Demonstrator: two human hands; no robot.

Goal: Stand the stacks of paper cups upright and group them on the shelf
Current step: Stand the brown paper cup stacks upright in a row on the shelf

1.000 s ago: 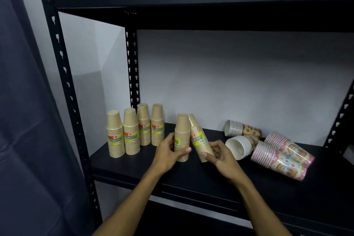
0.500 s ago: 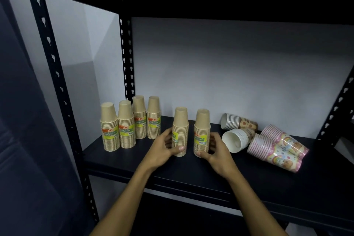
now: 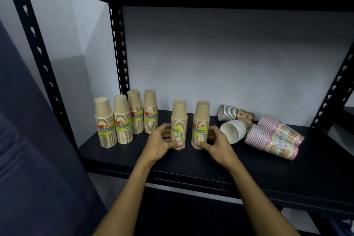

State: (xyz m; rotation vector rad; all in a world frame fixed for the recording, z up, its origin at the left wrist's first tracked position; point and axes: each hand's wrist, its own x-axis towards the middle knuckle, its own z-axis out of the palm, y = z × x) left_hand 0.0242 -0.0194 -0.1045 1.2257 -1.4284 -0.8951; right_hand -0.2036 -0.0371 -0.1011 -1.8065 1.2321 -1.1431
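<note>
Two tan cup stacks stand upright mid-shelf. My left hand [image 3: 162,140] grips the base of the left stack [image 3: 179,120], thumb across its front. My right hand [image 3: 214,142] holds the base of the right stack [image 3: 201,120] with curled fingers. Several more tan stacks [image 3: 124,119] stand grouped at the shelf's left end. To the right, a white-lined stack [image 3: 234,132], a spotted stack [image 3: 236,114] and pink rainbow-print stacks [image 3: 275,138] lie on their sides.
The black shelf board [image 3: 191,166] has bare room in front of the stacks and at its far right. Black perforated uprights [image 3: 116,50] frame the bay, with another shelf overhead. A dark curtain [image 3: 28,149] hangs at the left.
The right stack was tilted a second ago and now stands upright beside the left one. Both hands have stayed at the bases of their stacks.
</note>
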